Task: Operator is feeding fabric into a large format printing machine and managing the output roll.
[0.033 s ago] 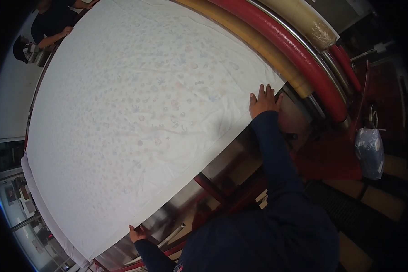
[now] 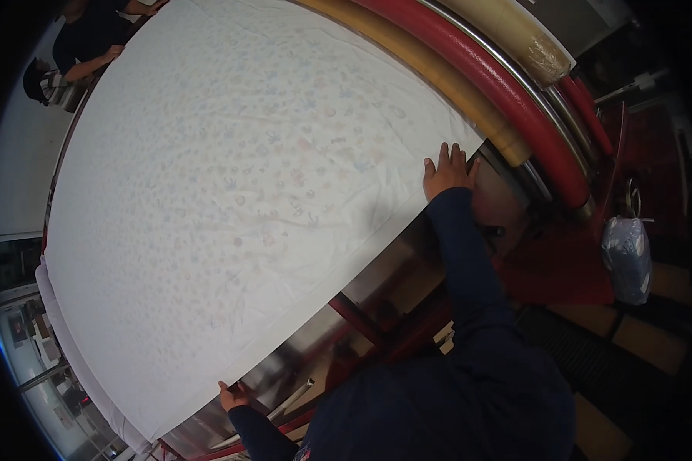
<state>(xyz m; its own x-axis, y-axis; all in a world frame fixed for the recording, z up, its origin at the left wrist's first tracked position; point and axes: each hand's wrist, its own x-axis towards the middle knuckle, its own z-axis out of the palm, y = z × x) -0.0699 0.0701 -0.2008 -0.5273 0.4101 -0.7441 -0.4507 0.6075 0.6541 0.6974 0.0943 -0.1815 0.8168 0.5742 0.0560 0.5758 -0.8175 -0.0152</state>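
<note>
A wide white sheet (image 2: 200, 200) with faint coloured motifs showing and some wrinkles covers most of a large machine bed, with a plainer pale strip along its near edge. My left hand (image 2: 233, 396) is closed on that edge at the lower left, fingers on top of the sheet. My right hand (image 2: 450, 170) lies palm down on the same edge farther right, below the rollers, with its fingers spread.
Along the upper right run yellow (image 2: 438, 65), red (image 2: 500, 92) and steel rollers, with a plastic-wrapped beige roll (image 2: 530, 46). A handwheel (image 2: 632, 192) and wrapped bundle (image 2: 625, 260) hang at right. Two people (image 2: 84, 42) stand across at upper left. Red frame bars (image 2: 354, 319) lie below.
</note>
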